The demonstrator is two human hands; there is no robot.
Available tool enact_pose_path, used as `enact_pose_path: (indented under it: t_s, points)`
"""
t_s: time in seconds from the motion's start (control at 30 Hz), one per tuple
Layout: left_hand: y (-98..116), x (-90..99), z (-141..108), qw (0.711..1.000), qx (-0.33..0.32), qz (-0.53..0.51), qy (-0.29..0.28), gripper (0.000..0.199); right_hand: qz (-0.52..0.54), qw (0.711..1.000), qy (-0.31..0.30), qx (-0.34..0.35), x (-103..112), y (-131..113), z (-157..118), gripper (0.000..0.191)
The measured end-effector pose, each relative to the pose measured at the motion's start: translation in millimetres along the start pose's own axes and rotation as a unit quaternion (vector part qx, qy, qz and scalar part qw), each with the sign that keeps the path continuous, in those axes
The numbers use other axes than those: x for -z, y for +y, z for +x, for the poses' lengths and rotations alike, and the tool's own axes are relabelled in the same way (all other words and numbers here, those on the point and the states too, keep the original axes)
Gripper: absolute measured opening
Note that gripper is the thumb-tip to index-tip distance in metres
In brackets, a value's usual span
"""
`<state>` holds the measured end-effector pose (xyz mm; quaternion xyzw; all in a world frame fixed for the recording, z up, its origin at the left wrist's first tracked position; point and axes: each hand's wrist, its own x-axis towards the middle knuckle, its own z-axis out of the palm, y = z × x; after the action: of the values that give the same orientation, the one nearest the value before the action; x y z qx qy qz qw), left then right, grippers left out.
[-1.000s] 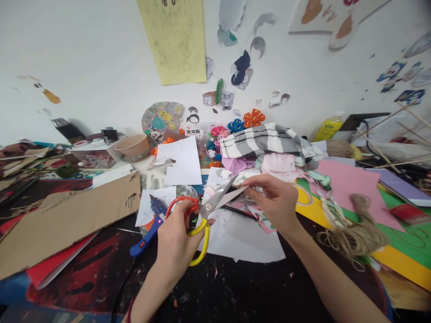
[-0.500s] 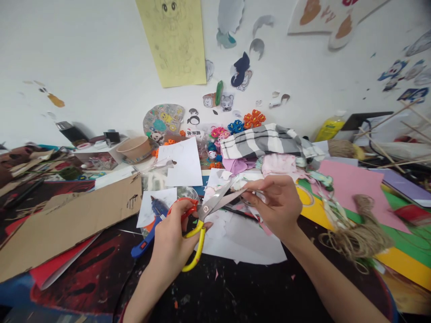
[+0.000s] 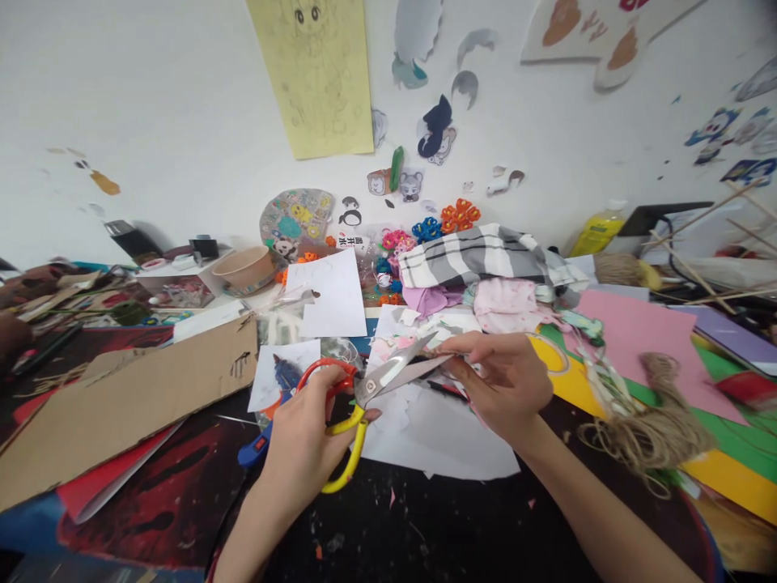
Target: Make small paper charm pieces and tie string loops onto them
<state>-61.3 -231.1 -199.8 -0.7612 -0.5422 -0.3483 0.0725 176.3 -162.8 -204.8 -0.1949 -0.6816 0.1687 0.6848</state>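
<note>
My left hand [image 3: 309,429] holds the scissors [image 3: 371,387], which have one red and one yellow handle loop. Their blades are parted and point right, with the tips close to the fingers of my right hand [image 3: 501,385]. My right hand pinches something small and dark near the blade tips; I cannot make out what it is. Below the blades lie white paper sheets [image 3: 430,437] and a dark pen-like item. Beside my left hand a blue glue gun [image 3: 253,449] is partly hidden by the wrist.
Cardboard [image 3: 139,397] lies at the left. Coiled twine [image 3: 661,421] rests by pink paper [image 3: 637,332] at the right. Checked cloth [image 3: 473,257], crochet flowers [image 3: 460,215] and a bowl [image 3: 244,269] stand along the back.
The scissor blades have come slightly closer together and tilted a little lower. My right hand has moved slightly right and down.
</note>
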Motion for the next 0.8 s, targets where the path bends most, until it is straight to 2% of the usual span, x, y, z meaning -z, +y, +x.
enact_pose_path:
  t_s: [0.17,0.37,0.6,0.8]
  points:
    - [1.9,-1.0,-0.5,0.997,0.045,-0.057,-0.024,0.042,-0.015,0.999,0.006,0.033,-1.1,-2.2,1.7,0.030]
    - [2.4,-4.7,-2.3,0.992,0.081,-0.091,-0.037,0.042,-0.045,0.998,0.013,0.036,-3.0,-5.5,1.7,0.027]
    - [-0.2,-6.6,-4.4,0.997,0.055,-0.051,-0.022,0.043,-0.075,0.997,0.023,0.022,-5.1,-7.9,-1.9,0.029]
    - [-1.0,-8.9,-3.9,0.996,0.053,-0.067,-0.021,0.042,-0.072,0.997,0.023,0.017,-6.3,-8.6,-2.0,0.027]
